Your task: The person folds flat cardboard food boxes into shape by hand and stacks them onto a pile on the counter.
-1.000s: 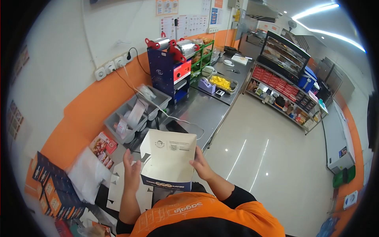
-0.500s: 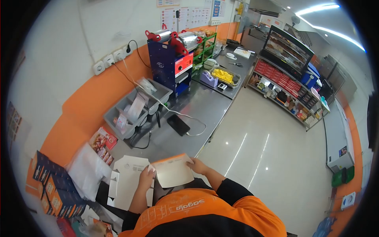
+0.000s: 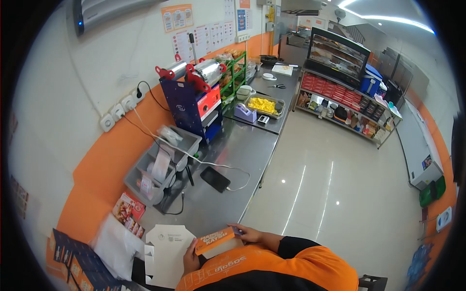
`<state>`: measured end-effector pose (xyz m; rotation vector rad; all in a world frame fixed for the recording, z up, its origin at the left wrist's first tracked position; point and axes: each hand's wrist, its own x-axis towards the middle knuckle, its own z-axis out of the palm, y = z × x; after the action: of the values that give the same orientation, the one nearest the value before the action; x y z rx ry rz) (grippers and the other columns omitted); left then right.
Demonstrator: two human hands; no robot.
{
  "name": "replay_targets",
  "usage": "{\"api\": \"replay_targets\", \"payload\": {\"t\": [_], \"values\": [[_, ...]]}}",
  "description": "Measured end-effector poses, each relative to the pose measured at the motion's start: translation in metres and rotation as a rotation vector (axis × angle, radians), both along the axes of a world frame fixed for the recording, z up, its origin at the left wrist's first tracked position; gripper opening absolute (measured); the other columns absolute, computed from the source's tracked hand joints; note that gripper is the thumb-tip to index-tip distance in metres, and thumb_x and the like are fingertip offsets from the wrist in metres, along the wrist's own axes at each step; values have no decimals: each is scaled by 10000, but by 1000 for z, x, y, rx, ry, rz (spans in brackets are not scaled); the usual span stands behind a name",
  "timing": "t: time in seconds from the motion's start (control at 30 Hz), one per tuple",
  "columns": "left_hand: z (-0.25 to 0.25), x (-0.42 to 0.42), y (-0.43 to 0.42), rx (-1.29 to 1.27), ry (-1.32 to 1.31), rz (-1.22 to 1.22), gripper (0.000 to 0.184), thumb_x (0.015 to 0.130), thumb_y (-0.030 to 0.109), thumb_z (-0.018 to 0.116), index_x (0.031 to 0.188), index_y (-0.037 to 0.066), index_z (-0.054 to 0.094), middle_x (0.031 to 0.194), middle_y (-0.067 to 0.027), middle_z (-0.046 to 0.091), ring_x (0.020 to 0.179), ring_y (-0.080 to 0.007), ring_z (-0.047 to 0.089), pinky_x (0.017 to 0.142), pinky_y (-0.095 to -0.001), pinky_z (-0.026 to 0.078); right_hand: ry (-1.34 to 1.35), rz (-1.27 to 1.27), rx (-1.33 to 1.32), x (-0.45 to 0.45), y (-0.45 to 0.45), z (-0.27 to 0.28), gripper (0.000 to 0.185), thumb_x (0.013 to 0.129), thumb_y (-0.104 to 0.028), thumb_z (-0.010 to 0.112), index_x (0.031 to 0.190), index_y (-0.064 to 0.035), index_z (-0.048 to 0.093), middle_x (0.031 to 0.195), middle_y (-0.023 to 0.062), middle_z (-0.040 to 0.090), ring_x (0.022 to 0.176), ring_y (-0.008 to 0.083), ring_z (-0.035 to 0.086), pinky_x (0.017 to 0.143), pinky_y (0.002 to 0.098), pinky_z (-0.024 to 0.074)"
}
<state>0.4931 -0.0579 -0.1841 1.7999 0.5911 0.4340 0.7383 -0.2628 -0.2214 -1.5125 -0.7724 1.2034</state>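
Close to the orange shirt, a small carton box with an orange printed panel is held between both hands. My left hand grips its left end, fingers partly hidden behind it. At the right end, my right hand has its fingers on the box's top corner. A flat, unfolded white carton lies on the counter just left of my left hand. Beyond the box, a black phone with a white cable rests on the steel counter.
A grey divided bin stands against the wall, with a blue sealing machine behind it. Farther along are a purple tape dispenser and a tray of yellow pieces. Stacked printed cartons and plastic bags are at the lower left.
The box in the hands has gone from wide open to folded over, its orange printed side now showing. Both hands have come lower and nearer the body, and the camera view has shifted.
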Motion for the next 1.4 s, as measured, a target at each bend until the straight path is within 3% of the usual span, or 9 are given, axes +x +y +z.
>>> {"api": "replay_targets", "payload": {"t": [0.13, 0.3, 0.4, 0.53, 0.73, 0.87, 1.0, 1.13, 1.4], "values": [[-3, 0, 6, 193, 46, -46, 387, 991, -36, 524, 1373, 16, 564, 1403, -231, 578, 1352, -336, 529, 1103, -379, 433, -87, 90, 86, 12, 4, -72, 715, 980, -167, 644, 1591, -255, 283, 1323, 142, 562, 1145, 202, 568, 967, 324, 476], [-2, -5, 24, 433, 78, -199, 546, 927, 4, 567, 1463, 47, 470, 1380, -260, 578, 1332, -361, 541, 1084, -373, 449, -291, 13, 149, 8, 5, -32, 776, 933, -222, 710, 1584, -180, 289, 1393, 175, 520, 1168, 279, 591, 977, 375, 490], [63, 6, 24, 51, 663, -223, 585, 920, 54, 555, 1493, 93, 445, 1358, -259, 593, 1202, -385, 628, 985, -392, 509, -567, -72, 1, 7, 4, -16, 764, 928, -226, 693, 1569, -154, 283, 1429, 231, 481, 1140, 373, 616, 945, 422, 518], [81, 17, 25, 130, 609, -162, 537, 927, 52, 526, 1457, 136, 502, 1218, -250, 666, 1009, -392, 687, 845, -444, 540, -717, -129, 113, 18, 16, 36, 618, 956, -202, 630, 1519, -180, 375, 1431, 228, 487, 1097, 434, 617, 944, 449, 523], [47, 11, 48, 475, 393, -294, 554, 895, -29, 485, 1415, 145, 563, 1297, -223, 635, 1219, -419, 584, 1019, -467, 477, -607, 99, 221, 48, 35, 8, 624, 866, 1, 595, 1430, -259, 537, 1415, 170, 544, 1227, 407, 568, 1002, 434, 505], [7, -7, 43, 746, 415, -400, 646, 872, -26, 523, 1493, 149, 480, 1480, -248, 487, 1381, -492, 411, 1142, -530, 348, -1072, 124, 357, 45, 13, 3, 767, 784, 85, 587, 1463, -265, 522, 1484, 149, 503, 1376, 395, 456, 1122, 433, 416], [-37, -21, 29, 714, 471, -434, 717, 918, 44, 545, 1581, 60, 273, 1602, -318, 231, 1483, -454, 273, 1190, -501, 275, -878, 117, 245, 23, 0, -9, 829, 780, 62, 612, 1524, -267, 450, 1547, 150, 449, 1439, 389, 389, 1167, 430, 365], [-73, -18, 25, -366, 268, -166, 653, 1005, 164, 536, 1568, 1, 247, 1582, -283, 294, 1464, -355, 332, 1171, -403, 305, -549, 173, 356, 31, -2, -29, 791, 885, -110, 643, 1592, -236, 311, 1547, 199, 439, 1421, 384, 426, 1148, 420, 384], [-25, 20, 22, -256, 341, -153, 651, 1048, 298, 538, 1556, 41, 223, 1430, -174, 497, 1270, -276, 551, 1075, -349, 426, -443, -146, 4, 14, 41, 4, 693, 945, -413, 671, 1442, 19, 452, 1369, 261, 558, 1228, 359, 591, 1029, 408, 479]]}}
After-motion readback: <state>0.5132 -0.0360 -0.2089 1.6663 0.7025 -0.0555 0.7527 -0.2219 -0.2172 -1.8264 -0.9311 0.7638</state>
